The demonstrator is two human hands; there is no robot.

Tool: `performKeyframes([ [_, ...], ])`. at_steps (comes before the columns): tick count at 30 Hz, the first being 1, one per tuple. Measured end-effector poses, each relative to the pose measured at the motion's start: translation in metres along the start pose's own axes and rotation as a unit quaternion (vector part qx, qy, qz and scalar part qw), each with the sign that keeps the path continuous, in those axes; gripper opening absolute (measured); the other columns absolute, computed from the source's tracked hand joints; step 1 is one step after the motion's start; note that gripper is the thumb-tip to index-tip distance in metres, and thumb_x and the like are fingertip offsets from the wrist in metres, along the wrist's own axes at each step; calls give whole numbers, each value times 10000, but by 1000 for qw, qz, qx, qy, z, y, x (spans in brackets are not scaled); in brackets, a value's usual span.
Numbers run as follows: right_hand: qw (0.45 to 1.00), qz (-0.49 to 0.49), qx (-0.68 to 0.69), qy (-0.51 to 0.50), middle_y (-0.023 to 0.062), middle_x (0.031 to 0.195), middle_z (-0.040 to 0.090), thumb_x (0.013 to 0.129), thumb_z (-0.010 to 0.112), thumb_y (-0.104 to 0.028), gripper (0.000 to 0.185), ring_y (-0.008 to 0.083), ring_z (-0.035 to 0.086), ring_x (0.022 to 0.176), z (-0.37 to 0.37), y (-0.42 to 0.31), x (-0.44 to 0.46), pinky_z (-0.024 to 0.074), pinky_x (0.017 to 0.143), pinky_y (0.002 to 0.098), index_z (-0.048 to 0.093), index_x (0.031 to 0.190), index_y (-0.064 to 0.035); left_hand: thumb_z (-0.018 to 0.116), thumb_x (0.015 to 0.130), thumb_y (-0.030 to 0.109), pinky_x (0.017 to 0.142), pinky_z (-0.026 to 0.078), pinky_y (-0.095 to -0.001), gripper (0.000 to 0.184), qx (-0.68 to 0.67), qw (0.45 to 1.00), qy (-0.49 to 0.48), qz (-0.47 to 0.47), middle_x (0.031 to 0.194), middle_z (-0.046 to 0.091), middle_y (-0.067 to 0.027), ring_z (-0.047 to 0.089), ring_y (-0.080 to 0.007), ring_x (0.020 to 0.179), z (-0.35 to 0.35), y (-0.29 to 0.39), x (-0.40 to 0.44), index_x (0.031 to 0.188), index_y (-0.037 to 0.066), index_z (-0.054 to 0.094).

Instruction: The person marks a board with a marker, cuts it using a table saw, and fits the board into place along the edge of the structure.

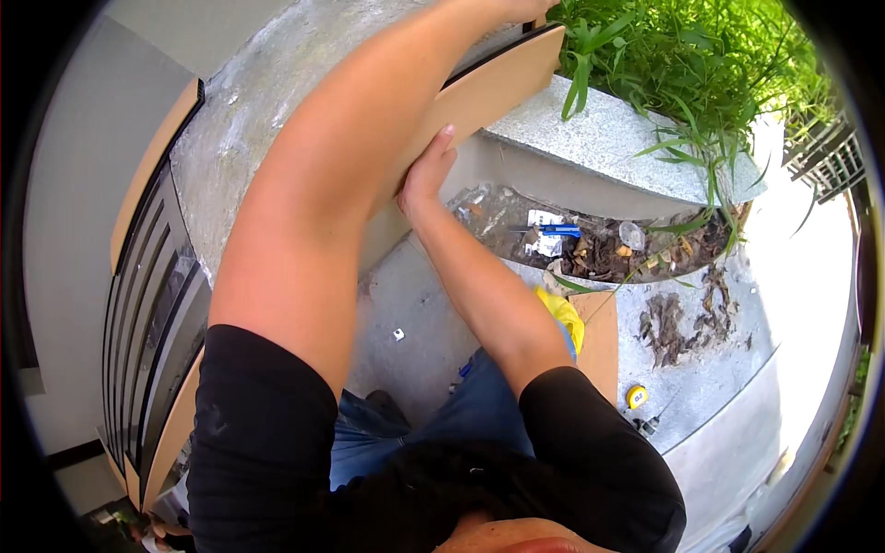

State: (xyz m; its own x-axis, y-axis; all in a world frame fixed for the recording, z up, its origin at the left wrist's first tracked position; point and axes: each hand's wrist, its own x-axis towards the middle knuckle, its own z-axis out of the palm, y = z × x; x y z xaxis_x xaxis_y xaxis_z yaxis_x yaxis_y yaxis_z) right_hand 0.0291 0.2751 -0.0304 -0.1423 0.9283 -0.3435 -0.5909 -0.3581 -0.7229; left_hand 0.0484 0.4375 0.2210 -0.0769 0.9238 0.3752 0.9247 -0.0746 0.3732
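A light wood-coloured board [507, 81] with a black strip along its upper edge runs slantwise past the stone ledge. My right hand [427, 175] grips its lower edge, thumb up against the face and fingers hidden behind. Stretched across the view, my left arm reaches the board's far end. There my left hand [521, 7] is cut off by the top of the picture, so its fingers do not show clearly. My left forearm covers part of the board.
A blue utility knife [555, 230] lies on a white paper among dry leaves. Further down are a yellow cloth or bag [560, 311], a flat brown board [597, 346] and a yellow tape measure [636, 397]. Barred panels [152, 323] stand left; grass [682, 55] grows at the upper right.
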Motion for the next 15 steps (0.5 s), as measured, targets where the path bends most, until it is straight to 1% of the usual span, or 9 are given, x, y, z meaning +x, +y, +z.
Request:
performKeyframes([
  [3,994,6,96,-55,168,1399,534,1078,411,-573,677,274,573,1216,0,-1,-6,512,1010,442,412,1439,-1,681,924,326,1089,461,-478,575,-94,988,100,69,1335,609,-263,582,-413,1266,-25,30,-41,1407,40,560],
  [4,986,24,139,-94,162,1400,545,1082,414,-559,661,269,582,1201,0,-2,-6,508,1013,443,430,1452,-12,624,961,312,958,554,-427,340,-148,986,79,18,1104,740,-189,708,-350,1066,-25,55,-74,1192,88,735],
  [6,981,-30,67,-179,129,1415,543,1037,284,-666,757,280,585,1210,-9,2,-3,513,995,413,449,1427,-38,649,917,296,906,552,-447,336,-329,923,118,164,996,739,-165,719,-346,953,-37,75,-178,1142,63,737],
  [7,983,44,53,-168,97,1487,526,990,135,-798,915,305,542,1330,-12,12,7,472,1103,461,426,1519,-111,686,918,224,832,547,-416,238,-351,921,72,152,979,718,-98,701,-283,876,-48,85,-241,1093,67,720],
  [8,984,58,63,-159,98,1505,514,989,145,-797,906,306,520,1362,-3,-6,-10,441,1153,462,410,1539,-126,700,925,165,830,545,-409,155,-401,895,78,180,965,715,-71,697,-279,893,-37,82,-293,1062,96,729],
  [10,985,-18,41,-169,90,1494,522,976,152,-810,922,305,522,1363,0,-5,-8,456,1156,466,416,1534,-125,718,929,136,849,551,-401,115,-387,920,4,58,1007,744,-88,704,-294,957,-23,61,-387,1029,88,751],
  [12,984,8,31,-176,93,1496,520,965,141,-822,942,312,519,1366,1,-11,-19,450,1163,475,418,1532,-122,701,960,168,862,559,-375,187,-431,861,-48,-266,1068,760,-109,716,-241,975,-11,23,-456,1081,34,747],
  [13,983,22,31,-179,96,1498,518,954,129,-834,963,318,517,1368,3,-14,-23,444,1169,483,419,1531,-120,697,974,209,863,558,-376,228,-426,816,-4,-392,1092,764,-110,712,-226,986,15,-4,-489,1106,29,743],
  [15,978,68,23,-197,111,1507,509,934,86,-850,1002,352,499,1385,6,-19,-36,429,1174,530,399,1541,-117,706,963,233,967,549,-360,246,-369,800,42,-471,1133,752,-132,708,-234,1066,44,-57,-522,1152,80,744],
])
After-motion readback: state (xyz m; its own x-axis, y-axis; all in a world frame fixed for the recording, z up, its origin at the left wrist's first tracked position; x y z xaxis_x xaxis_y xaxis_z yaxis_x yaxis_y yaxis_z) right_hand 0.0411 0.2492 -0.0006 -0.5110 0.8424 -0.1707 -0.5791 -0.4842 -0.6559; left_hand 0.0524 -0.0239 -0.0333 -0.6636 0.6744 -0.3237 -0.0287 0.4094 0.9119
